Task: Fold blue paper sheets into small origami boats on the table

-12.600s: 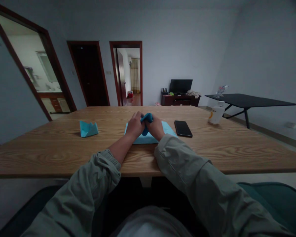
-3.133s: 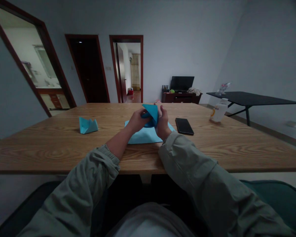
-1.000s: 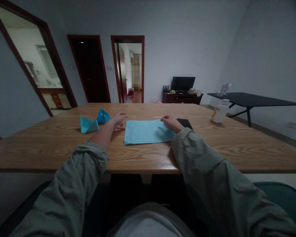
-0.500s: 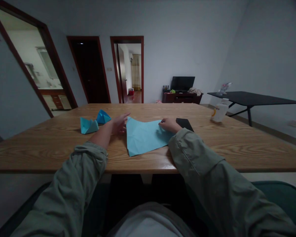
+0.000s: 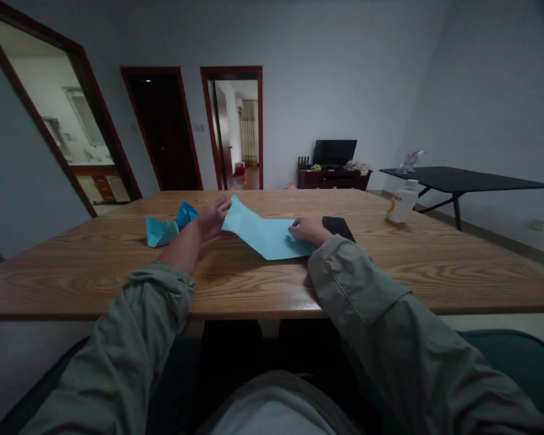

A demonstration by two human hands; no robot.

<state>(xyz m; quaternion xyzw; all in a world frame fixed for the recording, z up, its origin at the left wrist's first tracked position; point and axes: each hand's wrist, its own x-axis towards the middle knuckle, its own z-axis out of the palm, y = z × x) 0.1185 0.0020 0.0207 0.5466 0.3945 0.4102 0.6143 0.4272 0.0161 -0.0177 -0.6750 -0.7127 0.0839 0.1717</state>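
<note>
My left hand [image 5: 213,220] pinches the blue paper [image 5: 267,240] at nine o'clock and lifts it; my right hand [image 5: 307,230], fingers together, presses flat at three o'clock, so the lifted side needs steady holding.

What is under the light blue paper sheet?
The light blue paper sheet lies on the wooden table, under the right hand; whatever is directly beneath it is covered and cannot be seen.

Sheet of paper [image 5: 267,237]: pale sky blue, plain. Paper boat [image 5: 158,234] at the desk's far left: light turquoise. Paper boat behind it [image 5: 187,214]: deeper blue. Desk top [image 5: 95,287]: honey oak, dark wavy grain. Sleeves [image 5: 372,296]: grey-green. Phone [image 5: 338,228]: black. Bottle [image 5: 402,204]: white, orange mark.
</note>
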